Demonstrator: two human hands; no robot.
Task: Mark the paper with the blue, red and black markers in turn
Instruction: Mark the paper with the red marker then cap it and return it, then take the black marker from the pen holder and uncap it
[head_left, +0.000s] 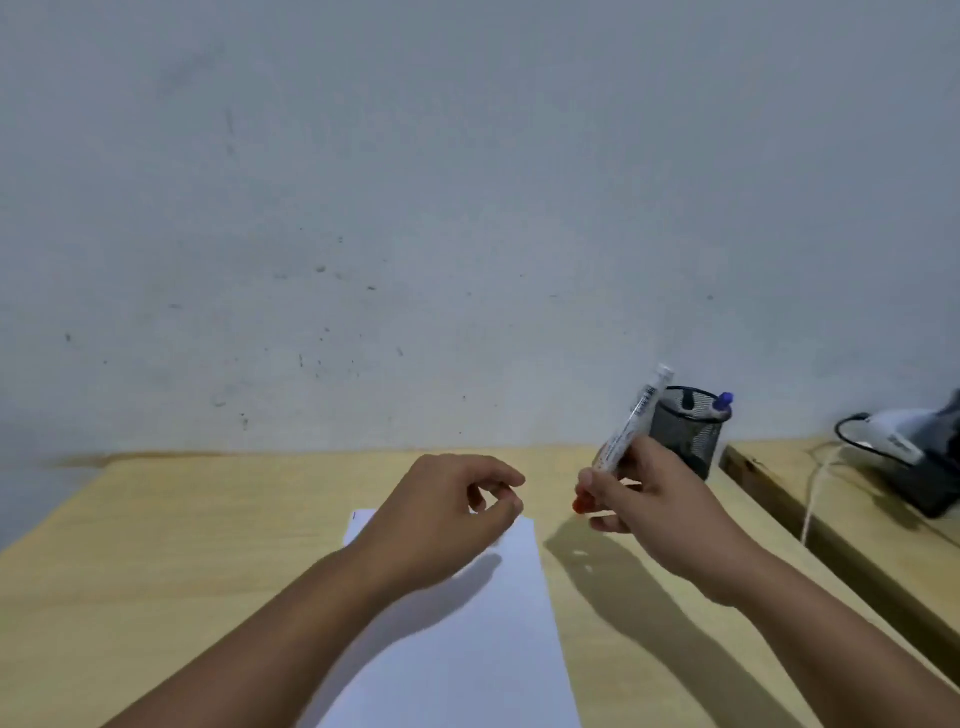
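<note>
A white sheet of paper (467, 639) lies on the wooden table (182, 545), with a small dark mark near its far left corner. My right hand (654, 514) grips the red marker (631, 423), a white barrel tilted up and away with its red end (578, 505) low, just right of the paper's far edge. My left hand (447, 514) hovers over the paper's far end, fingers loosely curled and holding nothing. A black mesh pen holder (685, 434) stands at the back right with the blue marker (719, 404) in it. A dark-topped marker shows inside the holder.
A grey-white wall (415, 208) rises right behind the table. To the right, a second wooden surface (831, 499) carries a dark device (930, 467) with a white cable (815, 493).
</note>
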